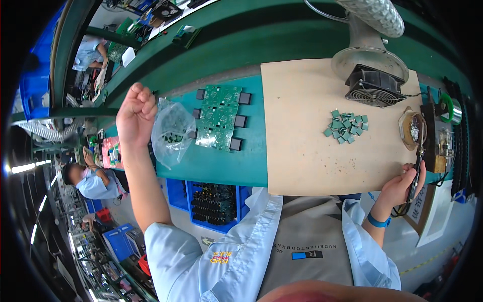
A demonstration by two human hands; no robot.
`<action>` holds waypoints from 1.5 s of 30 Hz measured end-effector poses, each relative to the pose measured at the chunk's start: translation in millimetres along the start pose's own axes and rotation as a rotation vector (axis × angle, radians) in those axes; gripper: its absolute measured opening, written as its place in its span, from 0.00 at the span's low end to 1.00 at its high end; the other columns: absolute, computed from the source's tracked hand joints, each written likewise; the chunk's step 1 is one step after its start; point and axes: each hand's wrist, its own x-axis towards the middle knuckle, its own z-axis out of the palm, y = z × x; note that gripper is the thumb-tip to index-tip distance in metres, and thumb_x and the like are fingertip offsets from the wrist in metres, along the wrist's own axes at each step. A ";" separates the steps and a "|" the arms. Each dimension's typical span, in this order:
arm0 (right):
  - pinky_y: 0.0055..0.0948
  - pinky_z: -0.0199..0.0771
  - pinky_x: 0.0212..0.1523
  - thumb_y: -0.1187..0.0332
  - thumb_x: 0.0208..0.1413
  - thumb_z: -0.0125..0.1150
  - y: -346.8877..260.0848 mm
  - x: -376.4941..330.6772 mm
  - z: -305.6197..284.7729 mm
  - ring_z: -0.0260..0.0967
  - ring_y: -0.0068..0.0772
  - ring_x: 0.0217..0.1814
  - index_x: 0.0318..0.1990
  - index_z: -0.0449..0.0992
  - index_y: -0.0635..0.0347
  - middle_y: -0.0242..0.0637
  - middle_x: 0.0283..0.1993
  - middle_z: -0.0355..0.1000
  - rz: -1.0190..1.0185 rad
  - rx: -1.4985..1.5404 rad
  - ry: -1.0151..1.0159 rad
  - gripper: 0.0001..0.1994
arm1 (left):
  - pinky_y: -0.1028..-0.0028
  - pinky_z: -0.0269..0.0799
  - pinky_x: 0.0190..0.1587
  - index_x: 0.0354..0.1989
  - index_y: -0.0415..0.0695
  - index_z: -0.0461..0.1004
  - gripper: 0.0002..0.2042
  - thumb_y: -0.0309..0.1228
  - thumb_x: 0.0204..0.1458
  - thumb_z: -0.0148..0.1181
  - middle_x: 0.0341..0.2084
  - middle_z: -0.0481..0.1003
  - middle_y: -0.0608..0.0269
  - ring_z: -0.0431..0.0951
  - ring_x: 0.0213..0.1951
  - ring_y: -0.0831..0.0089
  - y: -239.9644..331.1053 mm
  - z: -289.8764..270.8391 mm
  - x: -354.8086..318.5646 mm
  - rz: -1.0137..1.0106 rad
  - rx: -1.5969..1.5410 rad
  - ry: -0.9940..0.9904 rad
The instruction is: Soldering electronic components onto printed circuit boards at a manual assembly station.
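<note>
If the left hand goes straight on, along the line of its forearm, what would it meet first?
Probably the green frame at the back of the bench. The left hand looks raised, so it might pass above; depth is unclear in this one view.

Bright workbench [231,168], white glare from lamps [23,167] at left, dark bent edges

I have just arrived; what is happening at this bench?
The right hand holds a soldering iron near a round dish. The left hand, curled, is raised beside a clear bag; I cannot tell whether it holds anything. Circuit boards lie on the green mat, and small green squares lie in a pile on the brown sheet near the fan.
</note>
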 end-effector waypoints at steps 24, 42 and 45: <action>0.26 0.67 0.50 0.76 0.65 0.46 11.1 -2.5 -10.4 0.66 0.28 0.42 0.59 0.73 0.62 0.39 0.46 0.72 -0.199 -0.151 -0.089 0.18 | 0.56 0.79 0.48 0.51 0.42 0.79 0.20 0.43 0.61 0.53 0.48 0.82 0.53 0.82 0.47 0.47 -121.3 -67.8 285.2 -0.302 2.108 0.471; 0.24 0.69 0.47 0.76 0.65 0.49 8.5 -7.9 -8.5 0.66 0.27 0.41 0.61 0.72 0.63 0.40 0.51 0.72 -0.214 -0.068 -0.068 0.18 | 0.69 0.74 0.34 0.31 0.37 0.83 0.13 0.37 0.50 0.61 0.26 0.81 0.58 0.76 0.28 0.65 -21.5 43.2 181.4 -0.193 1.751 0.068; 0.23 0.69 0.46 0.75 0.65 0.50 5.5 -6.2 -9.5 0.66 0.26 0.41 0.61 0.72 0.63 0.39 0.49 0.72 -0.194 -0.057 -0.090 0.18 | 0.70 0.72 0.33 0.30 0.37 0.83 0.13 0.37 0.49 0.63 0.24 0.80 0.60 0.73 0.26 0.69 -11.5 52.9 154.1 -0.153 1.560 -0.007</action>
